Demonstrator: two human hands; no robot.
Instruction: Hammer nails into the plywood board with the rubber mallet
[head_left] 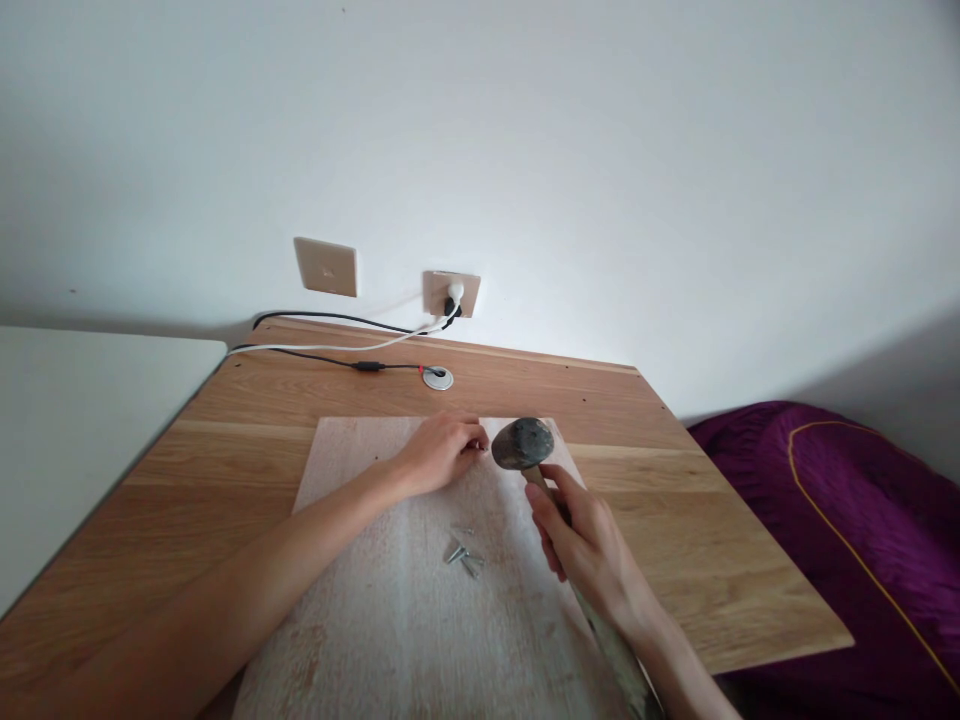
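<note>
My right hand [589, 540] is wrapped round the wooden handle of a hammer [523, 444]. Its dark, worn head is raised just right of my left hand [442, 452], and the handle runs back under my forearm. My left hand rests at the far part of a pale wooden board [360, 600], thumb and fingertips pinched together. What sits in that pinch is too small to make out. Several silvery nails [465, 558] lie in a loose pile on the board, nearer to me than the hands. A small dark spot [376, 458] marks the board left of my left hand.
Beneath the board is a wooden desk [712, 560], set against a white wall. Cables [337, 348] run along its back to a wall socket [451, 294], near a round cable grommet [438, 379]. A white surface [90, 430] adjoins at left; purple fabric [855, 520] lies beyond the right edge.
</note>
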